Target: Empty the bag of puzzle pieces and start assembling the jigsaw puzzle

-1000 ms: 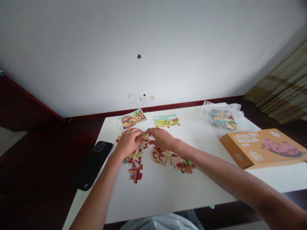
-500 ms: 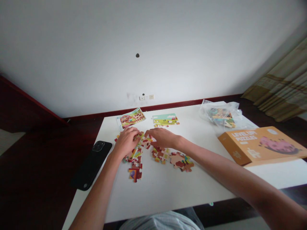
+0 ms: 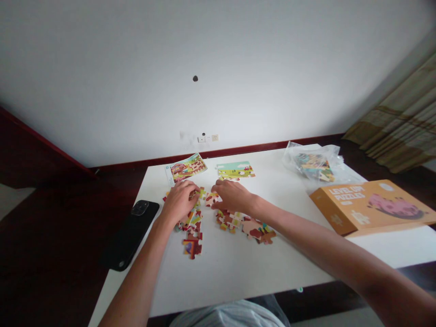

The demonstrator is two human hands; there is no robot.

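Observation:
My left hand (image 3: 182,198) is curled over a group of jigsaw puzzle pieces on the left, thumb and fingers closed at a yellow-green puzzle piece (image 3: 202,193). To its right, my right hand (image 3: 233,196) pinches a cream piece with brown-red patches (image 3: 211,199). A small gap separates these pieces. Below my left hand runs a strip of joined pieces (image 3: 193,238). Loose and overlapping pieces (image 3: 254,228) lie under and beside my right forearm. Behind the hands rests a joined section with sky and green field (image 3: 235,170). My palms hide some pieces.
A picture card (image 3: 189,168) lies at the back left of the white table (image 3: 211,281). Near the left edge is a black phone (image 3: 132,234). On the right are an orange puzzle box (image 3: 374,206) and a clear plastic bag (image 3: 315,165) with pieces inside.
My right hand has shifted slightly right with the cream piece, widening the gap to the pieces at my left hand. My left hand has stayed nearly still.

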